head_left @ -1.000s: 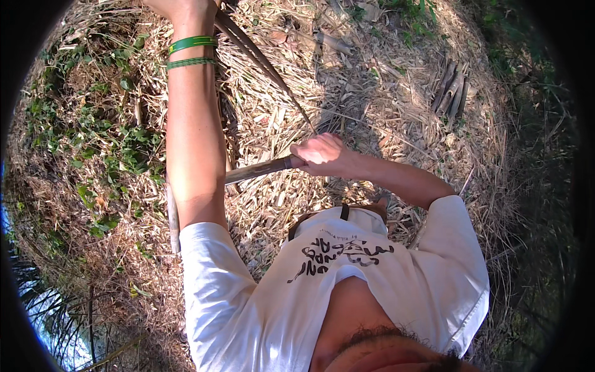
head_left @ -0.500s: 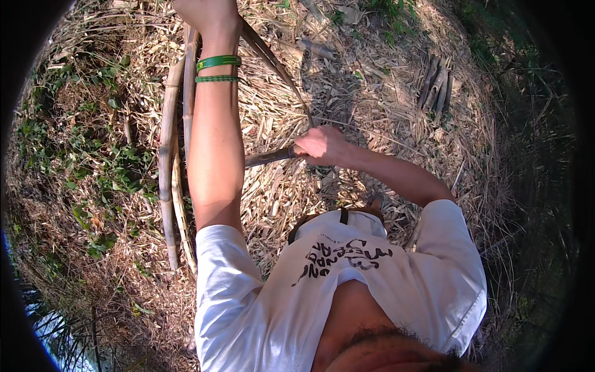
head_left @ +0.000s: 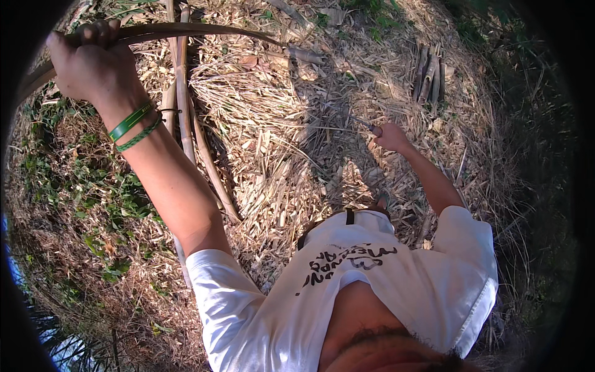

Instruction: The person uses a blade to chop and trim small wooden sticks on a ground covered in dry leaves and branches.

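Observation:
Up at the far left, my left hand (head_left: pixel 96 65) is closed around a long, dark brown split bamboo strip (head_left: pixel 186 28). The strip crosses from the left rim toward the top middle, raised above the ground, and narrows to the right. Out to the right, my right hand (head_left: pixel 392 137) is wrapped round the handle of what looks like a machete (head_left: pixel 374 129). Its thin blade points up and left, away from the strip, and is hard to make out against the litter.
Long bamboo poles (head_left: pixel 183 93) lie on the ground beneath my left forearm. Several short cut pieces (head_left: pixel 427 74) are bundled at the upper right, and one short bamboo piece (head_left: pixel 305 56) lies top middle. Dry chips and straw (head_left: pixel 254 149) cover the ground; green plants (head_left: pixel 99 167) grow at left.
My left hand has swung left and lower in the picture, turning the strip from steep to nearly level across the top. My right hand has moved right, taking the machete away from the strip.

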Demonstrator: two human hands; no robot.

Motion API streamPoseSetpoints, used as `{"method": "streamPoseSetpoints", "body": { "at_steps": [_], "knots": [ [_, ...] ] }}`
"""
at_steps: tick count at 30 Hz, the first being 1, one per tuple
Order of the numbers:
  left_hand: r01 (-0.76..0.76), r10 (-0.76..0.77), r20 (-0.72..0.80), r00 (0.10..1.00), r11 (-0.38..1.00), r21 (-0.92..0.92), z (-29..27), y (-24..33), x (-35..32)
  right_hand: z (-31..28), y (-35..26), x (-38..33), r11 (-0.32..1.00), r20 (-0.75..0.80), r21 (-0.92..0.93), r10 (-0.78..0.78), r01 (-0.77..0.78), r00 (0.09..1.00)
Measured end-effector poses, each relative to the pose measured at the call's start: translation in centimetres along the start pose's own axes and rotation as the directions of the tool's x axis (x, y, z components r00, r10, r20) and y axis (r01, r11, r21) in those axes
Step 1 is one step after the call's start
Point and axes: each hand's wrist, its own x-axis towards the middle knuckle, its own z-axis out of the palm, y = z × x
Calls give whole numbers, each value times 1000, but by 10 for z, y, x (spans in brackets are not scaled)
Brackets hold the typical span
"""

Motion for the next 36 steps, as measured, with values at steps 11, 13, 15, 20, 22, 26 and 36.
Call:
{"method": "streamPoseSetpoints", "body": {
  "at_steps": [11, 13, 15, 20, 22, 26, 36],
  "knots": [
    [657, -661, 37, 750, 737, -156, 125, -141, -109, 5, 45, -112, 687, -297, 713, 477, -140, 827],
    [753, -756, 65, 651, 634, -178, 159, -193, -149, -11, 64, -108, 593, -266, 797, 513, -113, 816],
    [827, -830, 107, 548, 518, -218, 204, -242, -201, -36, 87, -98, 421, -124, 896, 543, -142, 830],
    [920, -942, 209, 263, 179, -348, 355, -352, -320, -115, 178, -61, 421, -246, 906, 419, 53, 874],
    [920, -950, 279, 142, 22, -392, 412, -388, -358, -139, 225, -63, 378, -157, 926, 403, -8, 902],
    [921, -961, 273, -45, -146, -362, 509, -447, -426, -167, 307, -78, 299, -101, 954, 400, -26, 911],
    [881, -837, 408, -364, -452, -140, 639, -505, -584, -174, 415, -110, 239, -122, 971, 593, -29, 796]
  ]
}}
